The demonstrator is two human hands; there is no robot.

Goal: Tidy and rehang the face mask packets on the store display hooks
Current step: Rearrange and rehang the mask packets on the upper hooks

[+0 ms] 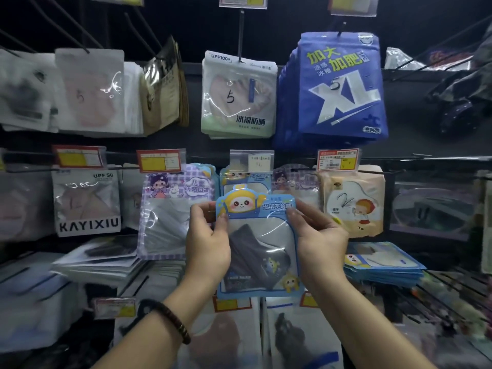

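Up in front of the display, both forearms reach forward and rise together, holding one blue mask packet (259, 243) upright just near the hanging rows. Left hand (207, 243), a dark bracelet (170, 319) on its wrist, has its grip pinched on the packet's upper left edge, thumb in front. Right hand (318, 235) grasps the upper right edge likewise, thumb across the cartoon header.

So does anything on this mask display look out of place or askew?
Yes. A stack of blue cartoon packets lies flat on the right instead of hanging, and brown packets at upper left hang twisted sideways. Both hands hold one off-hook packet.
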